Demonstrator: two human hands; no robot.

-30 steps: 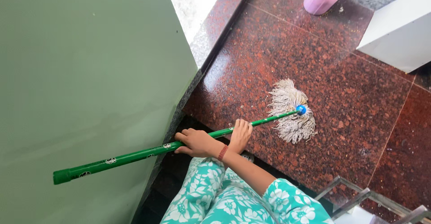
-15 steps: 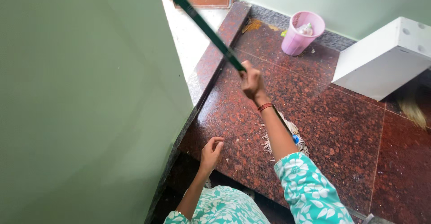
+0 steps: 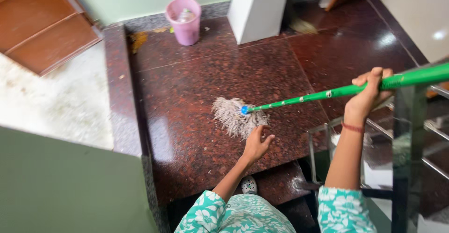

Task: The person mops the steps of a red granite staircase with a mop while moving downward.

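Mopping head set on granite landing, one hand on the handle

The green mop handle (image 3: pixel 327 94) is gripped near its upper end by the right hand (image 3: pixel 369 90), fingers wrapped closed around it. The handle slopes down leftward to a blue collar, where the pale string mop head (image 3: pixel 234 114) lies spread on the red granite floor (image 3: pixel 196 74). The left hand (image 3: pixel 257 142) is held free just beside the mop head, fingers loosely spread, nothing held. A pink bucket (image 3: pixel 184 20) and a white box (image 3: pixel 257 9) are noted by the far wall, well apart from the mop

Bucket (image 3: pixel 184 21) left of cabinet (image 3: pixel 257 9)
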